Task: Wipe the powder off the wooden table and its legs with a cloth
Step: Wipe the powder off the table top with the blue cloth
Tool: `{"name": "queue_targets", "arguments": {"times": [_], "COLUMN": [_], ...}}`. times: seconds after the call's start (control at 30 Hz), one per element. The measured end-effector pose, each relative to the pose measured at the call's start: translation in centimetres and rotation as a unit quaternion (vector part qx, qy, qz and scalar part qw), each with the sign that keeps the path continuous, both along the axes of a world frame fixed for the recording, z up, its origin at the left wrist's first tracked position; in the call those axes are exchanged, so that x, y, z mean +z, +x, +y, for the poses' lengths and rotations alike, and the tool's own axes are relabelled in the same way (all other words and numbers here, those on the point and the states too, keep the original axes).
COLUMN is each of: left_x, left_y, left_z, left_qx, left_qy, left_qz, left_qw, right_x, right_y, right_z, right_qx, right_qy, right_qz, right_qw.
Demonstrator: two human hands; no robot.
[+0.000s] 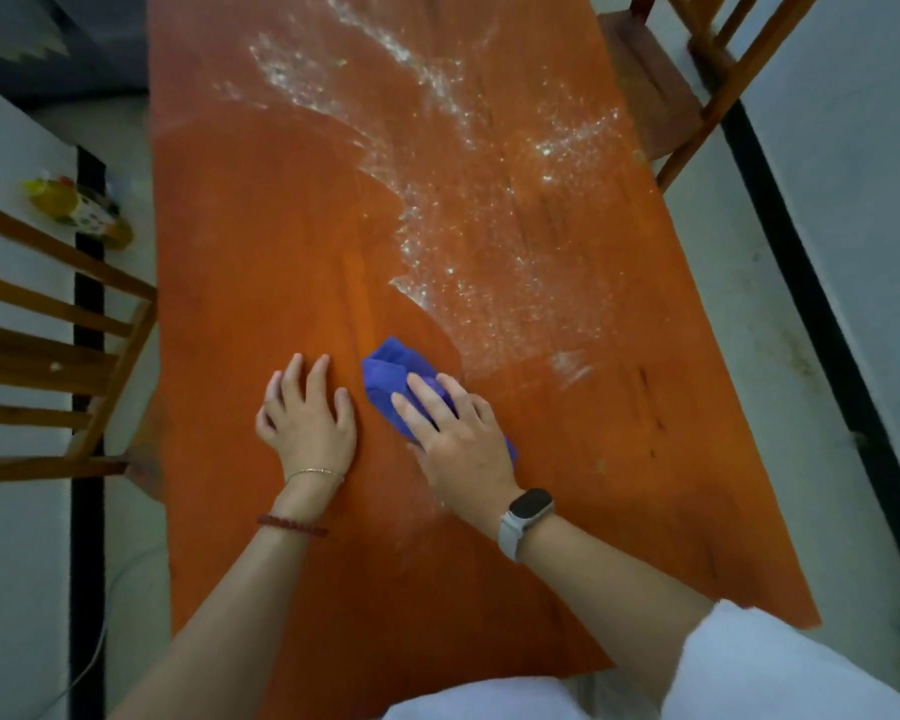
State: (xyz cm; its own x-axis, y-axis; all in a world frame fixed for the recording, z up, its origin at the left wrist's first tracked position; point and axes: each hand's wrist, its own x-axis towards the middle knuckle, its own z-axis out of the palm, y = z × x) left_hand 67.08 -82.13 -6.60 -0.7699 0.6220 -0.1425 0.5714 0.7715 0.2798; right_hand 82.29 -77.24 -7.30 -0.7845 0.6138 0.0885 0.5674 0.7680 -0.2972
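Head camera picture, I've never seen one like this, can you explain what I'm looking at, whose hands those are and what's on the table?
There is one picture, from a camera worn on a person's head, looking down at their own two hands. No machine is involved. The left hand rests flat on the wooden table. The right hand presses a blue cloth onto it. White powder covers the far and right part of the tabletop; the near left part looks wiped. Wooden chairs stand at both sides.
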Motion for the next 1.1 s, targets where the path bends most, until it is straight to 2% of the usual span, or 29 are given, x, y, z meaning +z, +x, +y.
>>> {"name": "queue_targets", "arguments": {"times": [0.07,0.2,0.3,0.43,0.53,0.67,0.7,0.73,0.83,0.97,1.1], "left_x": [-0.4,-0.6,-0.2,0.2,0.1,-0.2,-0.2,-0.2,0.1,1.0,1.6], "left_y": [-0.1,0.3,1.4,5.1,8.5,10.3,10.2,10.0,9.2,7.0,2.2], "left_z": [-0.5,0.0,1.4,4.4,6.6,7.4,7.3,7.2,7.1,7.6,7.5], "left_qx": [-0.018,-0.007,0.005,-0.057,-0.096,-0.109,-0.109,-0.113,-0.132,-0.099,-0.043], "left_qy": [-0.005,-0.008,-0.01,-0.009,-0.021,-0.052,-0.053,-0.051,-0.052,-0.012,0.016], "left_qz": [0.01,0.015,-0.007,-0.028,-0.051,-0.044,-0.038,-0.03,-0.027,-0.05,-0.029], "left_qw": [1.0,1.0,1.0,0.998,0.994,0.992,0.992,0.992,0.989,0.994,0.999], "right_x": [-0.5,-0.6,-0.5,-0.2,-0.2,1.0,1.3,1.7,2.6,3.5,2.8], "right_y": [0.6,1.0,0.8,4.8,11.2,20.0,20.4,20.0,16.0,9.4,2.9], "right_z": [-0.1,1.3,3.9,9.5,14.8,18.4,18.3,18.2,17.8,16.1,13.9], "right_qx": [0.026,0.065,-0.014,-0.178,-0.338,-0.57,-0.588,-0.581,-0.487,-0.281,-0.119], "right_qy": [0.005,0.054,0.072,0.058,0.049,-0.051,-0.038,-0.013,0.023,0.066,0.043], "right_qz": [-0.036,-0.046,-0.052,-0.075,-0.067,-0.037,-0.014,0.01,0.083,0.125,0.139], "right_qw": [0.999,0.995,0.996,0.979,0.937,0.819,0.808,0.814,0.869,0.949,0.982]}}
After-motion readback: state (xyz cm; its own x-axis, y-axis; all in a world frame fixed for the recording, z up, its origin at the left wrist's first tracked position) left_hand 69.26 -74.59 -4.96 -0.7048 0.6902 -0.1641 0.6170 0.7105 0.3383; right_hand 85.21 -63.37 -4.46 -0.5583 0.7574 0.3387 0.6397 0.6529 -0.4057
